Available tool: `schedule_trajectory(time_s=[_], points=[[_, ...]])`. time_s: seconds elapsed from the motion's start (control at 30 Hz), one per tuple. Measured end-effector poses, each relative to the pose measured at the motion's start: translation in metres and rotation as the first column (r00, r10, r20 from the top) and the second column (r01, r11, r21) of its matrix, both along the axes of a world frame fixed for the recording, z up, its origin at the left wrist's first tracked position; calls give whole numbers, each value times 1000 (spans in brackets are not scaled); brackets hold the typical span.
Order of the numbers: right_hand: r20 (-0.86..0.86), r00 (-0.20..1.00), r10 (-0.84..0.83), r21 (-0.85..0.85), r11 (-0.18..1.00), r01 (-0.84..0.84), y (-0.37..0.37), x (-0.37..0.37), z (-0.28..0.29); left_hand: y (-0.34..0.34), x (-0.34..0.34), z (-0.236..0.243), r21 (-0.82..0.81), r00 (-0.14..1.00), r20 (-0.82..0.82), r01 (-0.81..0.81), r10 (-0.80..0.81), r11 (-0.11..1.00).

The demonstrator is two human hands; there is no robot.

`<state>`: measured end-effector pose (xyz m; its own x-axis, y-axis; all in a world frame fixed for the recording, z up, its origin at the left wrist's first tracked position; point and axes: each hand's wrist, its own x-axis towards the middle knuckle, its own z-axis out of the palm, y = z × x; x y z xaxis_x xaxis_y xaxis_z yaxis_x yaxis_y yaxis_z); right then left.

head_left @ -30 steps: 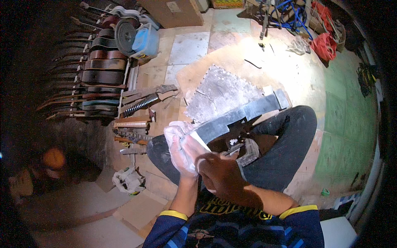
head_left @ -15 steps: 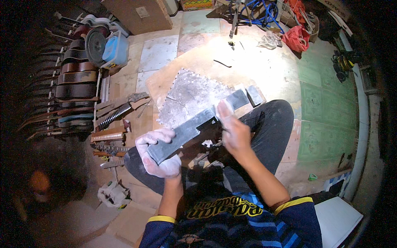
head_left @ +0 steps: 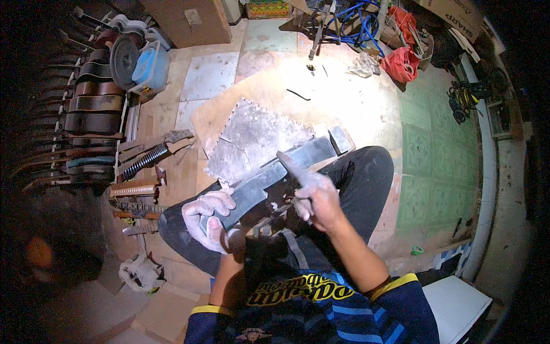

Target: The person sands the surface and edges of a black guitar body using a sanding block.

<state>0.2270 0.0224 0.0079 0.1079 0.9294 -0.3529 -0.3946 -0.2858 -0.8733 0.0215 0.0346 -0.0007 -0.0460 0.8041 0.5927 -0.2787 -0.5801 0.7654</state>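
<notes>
My left hand [head_left: 209, 212] is closed round the near end of a long, dusty grey bar [head_left: 303, 155] with a stepped edge, held slanting over my crossed legs. Its far end has a squarish block [head_left: 342, 140]. My right hand [head_left: 315, 200] is beside the bar with fingers curled; an elongated, pale grey shape reaches from it over the bar, too dusty to tell whether finger or tool. A dusty grey sheet with a serrated edge [head_left: 243, 140] lies beyond the bar on a tan board [head_left: 206, 103].
A rack of guitars [head_left: 91, 106] stands left beside a clear bin [head_left: 152, 71]. Loose guitar necks [head_left: 149, 160] lie by my left knee. Blue tubing [head_left: 361, 28], a red bag [head_left: 401, 63] and cardboard [head_left: 186, 23] are at the back. A white panel [head_left: 450, 304] is at lower right.
My right hand was down by my left hand, moved up along the bar, and is now drawn slightly back with fingers curled. The bar swung slightly, and the whole view shifted.
</notes>
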Motion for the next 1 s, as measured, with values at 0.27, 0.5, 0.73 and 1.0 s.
schedule_trajectory(time_s=[0.27,0.5,0.73,1.0], points=[[471,880,-56,138,990,-11,0,-5,-18,18,18,11,-121,984,82,-147,157,982],[949,307,68,12,968,-252,-15,11,5,-26,22,0,-85,979,67,-186,192,979],[890,428,158,-62,971,-231,-30,35,36,-49,-5,-18,146,997,-28,73,-70,987],[356,856,374,-234,923,-305,-41,15,56,-58,-14,-16,137,980,-182,109,-83,984]])
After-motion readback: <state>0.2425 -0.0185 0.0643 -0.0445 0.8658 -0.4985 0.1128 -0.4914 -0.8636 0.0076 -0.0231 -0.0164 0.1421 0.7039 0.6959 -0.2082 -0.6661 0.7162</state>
